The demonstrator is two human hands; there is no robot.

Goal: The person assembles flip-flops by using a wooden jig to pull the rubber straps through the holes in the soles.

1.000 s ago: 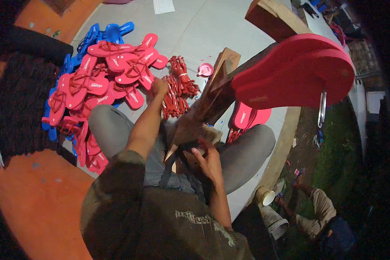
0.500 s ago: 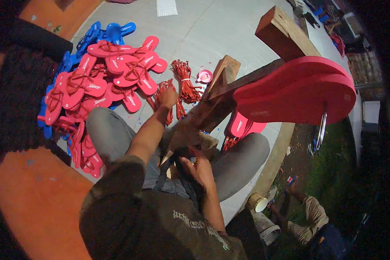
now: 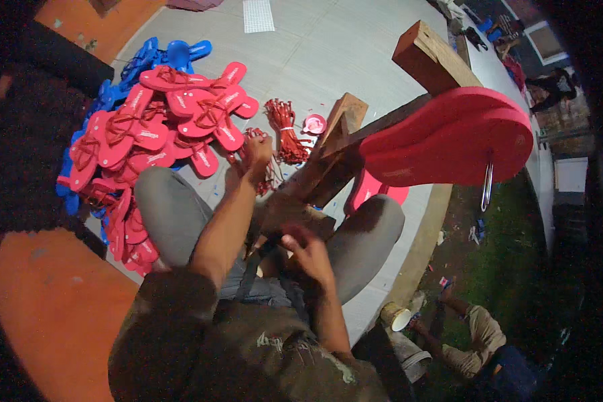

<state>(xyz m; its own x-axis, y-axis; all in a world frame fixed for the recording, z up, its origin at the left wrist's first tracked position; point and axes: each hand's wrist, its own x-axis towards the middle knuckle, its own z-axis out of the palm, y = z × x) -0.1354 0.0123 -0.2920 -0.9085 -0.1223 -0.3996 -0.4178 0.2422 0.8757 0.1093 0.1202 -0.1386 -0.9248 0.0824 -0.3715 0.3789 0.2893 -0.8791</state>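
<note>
Nearest the body, right hand (image 3: 308, 251) rests on the base of the wooden jig (image 3: 328, 167) between the knees; grip state can't tell. Left hand (image 3: 254, 155) reaches forward, fingers pinched on red straps (image 3: 264, 175) lying on the floor. Just beyond, a strap bundle (image 3: 285, 130) and a small pink cup (image 3: 313, 123). Left of that, red sandal pile (image 3: 161, 127), blue ones (image 3: 161, 57) behind. Red sole (image 3: 449, 137) sits on the jig arm.

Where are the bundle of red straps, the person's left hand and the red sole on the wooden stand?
bundle of red straps (image 3: 287, 131), head view, middle of the tied bundle.
left hand (image 3: 256, 155), head view, back of the hand.
red sole (image 3: 449, 137), head view, flat middle of its underside.
</note>
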